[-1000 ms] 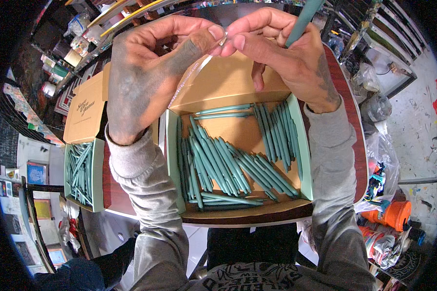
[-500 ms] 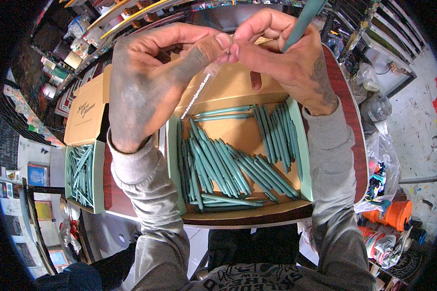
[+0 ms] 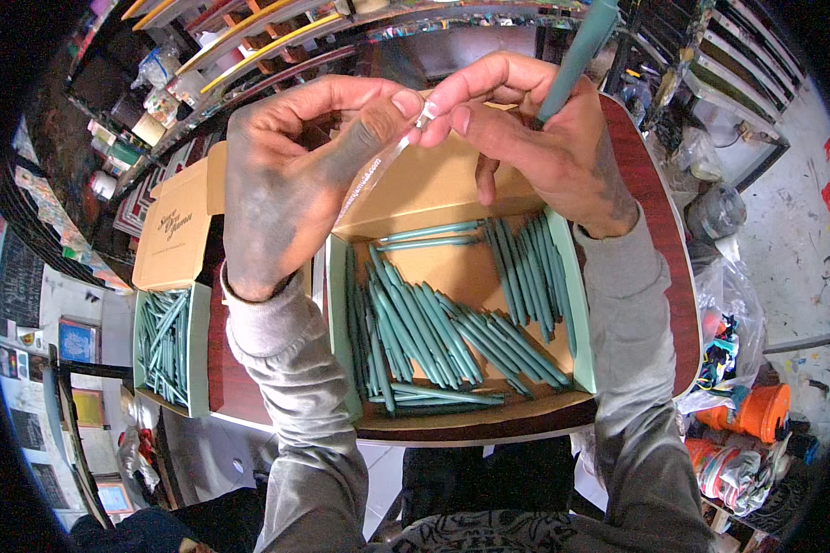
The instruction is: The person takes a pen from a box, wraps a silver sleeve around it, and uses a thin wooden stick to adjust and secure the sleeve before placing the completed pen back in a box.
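Observation:
Above the larger open box, my left hand (image 3: 290,184) is closed, pinching the top of a narrow clear plastic sleeve (image 3: 363,187) with white print between thumb and forefinger. The sleeve hangs slanting down behind that hand. My right hand (image 3: 553,157) is closed too. A dull green pen (image 3: 576,69) lies in it between thumb and forefinger, sticking up. The same hand's fingertips meet the sleeve's top end beside my left thumb. Below, the cardboard box (image 3: 582,323) holds many matching green pens (image 3: 424,327), lying in slanted groups.
A smaller open box (image 3: 199,355) at the left holds a jumbled heap of green pens (image 3: 164,346). Both boxes rest on a dark red table (image 3: 235,378). Shelves with bottles and jars (image 3: 152,120) stand behind on the left. An orange container (image 3: 761,413) and plastic bags are at the right.
Both hands sit slightly lower in the picture, and so do the boxes, as the view has shifted. The fingertips have parted a little at the sleeve's top end. The pen stays in my right hand.

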A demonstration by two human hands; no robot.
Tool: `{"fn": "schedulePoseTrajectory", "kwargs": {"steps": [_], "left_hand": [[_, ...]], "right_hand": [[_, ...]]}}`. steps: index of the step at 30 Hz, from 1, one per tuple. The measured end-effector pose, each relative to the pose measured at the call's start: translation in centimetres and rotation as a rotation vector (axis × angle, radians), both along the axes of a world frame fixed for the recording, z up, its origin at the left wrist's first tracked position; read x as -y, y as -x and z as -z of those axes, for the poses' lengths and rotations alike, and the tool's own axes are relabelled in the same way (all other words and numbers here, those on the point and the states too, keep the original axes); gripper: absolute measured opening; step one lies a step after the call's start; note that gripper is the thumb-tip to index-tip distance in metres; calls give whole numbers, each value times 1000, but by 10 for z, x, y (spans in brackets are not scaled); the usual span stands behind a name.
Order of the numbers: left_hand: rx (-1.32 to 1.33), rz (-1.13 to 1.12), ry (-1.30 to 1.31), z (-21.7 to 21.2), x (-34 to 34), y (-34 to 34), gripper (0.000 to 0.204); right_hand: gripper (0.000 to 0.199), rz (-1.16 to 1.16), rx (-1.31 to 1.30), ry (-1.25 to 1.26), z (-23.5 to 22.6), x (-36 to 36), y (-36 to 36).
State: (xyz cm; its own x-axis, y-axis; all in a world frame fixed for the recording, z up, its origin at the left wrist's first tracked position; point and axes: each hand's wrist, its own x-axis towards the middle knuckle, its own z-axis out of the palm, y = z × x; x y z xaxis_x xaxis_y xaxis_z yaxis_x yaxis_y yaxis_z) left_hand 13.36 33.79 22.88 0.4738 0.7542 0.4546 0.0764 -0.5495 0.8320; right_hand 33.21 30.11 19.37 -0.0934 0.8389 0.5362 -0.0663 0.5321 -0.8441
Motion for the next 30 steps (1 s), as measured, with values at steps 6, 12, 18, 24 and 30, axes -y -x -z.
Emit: {"fn": "schedulePoseTrajectory", "kwargs": {"steps": [6, 12, 18, 24, 30], "left_hand": [[12, -2, -28, 1, 1, -1, 19], [39, 10, -29, 1, 3, -3, 19], [46, 23, -33, 0, 4, -5, 16], [20, -15, -55, -1, 6, -5, 15], [-31, -40, -141, 0, 4, -6, 13]], "right_hand": [[18, 3, 1, -11, 1, 0, -1], [18, 5, 8, -18, 1, -1, -2], [17, 32, -6, 3, 2, 0, -1], [15, 41, -7, 23, 2, 0, -1], [22, 132, 8, -11, 5, -3, 1]]}}
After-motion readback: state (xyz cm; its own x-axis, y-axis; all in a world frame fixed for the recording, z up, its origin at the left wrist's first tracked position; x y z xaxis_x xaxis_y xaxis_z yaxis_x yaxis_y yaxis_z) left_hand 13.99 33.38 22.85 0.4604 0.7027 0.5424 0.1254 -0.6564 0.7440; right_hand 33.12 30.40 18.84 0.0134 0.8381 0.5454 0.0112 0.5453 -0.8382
